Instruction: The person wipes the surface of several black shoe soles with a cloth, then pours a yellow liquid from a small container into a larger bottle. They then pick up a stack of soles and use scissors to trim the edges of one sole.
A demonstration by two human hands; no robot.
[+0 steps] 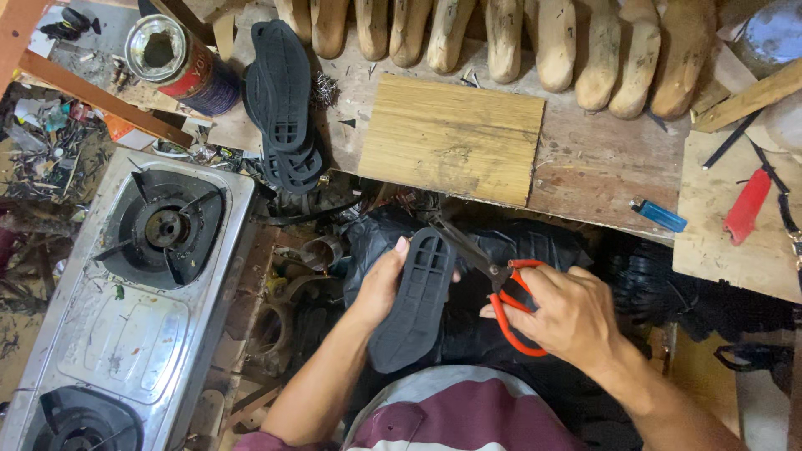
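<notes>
My left hand [380, 284] grips a black rubber shoe sole [415, 301] by its left edge, tread side up, over my lap. My right hand [568, 313] holds red-handled scissors [501, 280], fingers through the loops. The dark blades point up and left and meet the sole's upper right edge near its toe end.
A wooden bench [585, 167] carries a light wood board [451, 138], stacked black soles [284, 100], a row of wooden shoe lasts [551, 42], a tin can [180, 63], a blue lighter [660, 215] and a red utility knife [746, 206]. A steel gas stove [125, 309] stands at left.
</notes>
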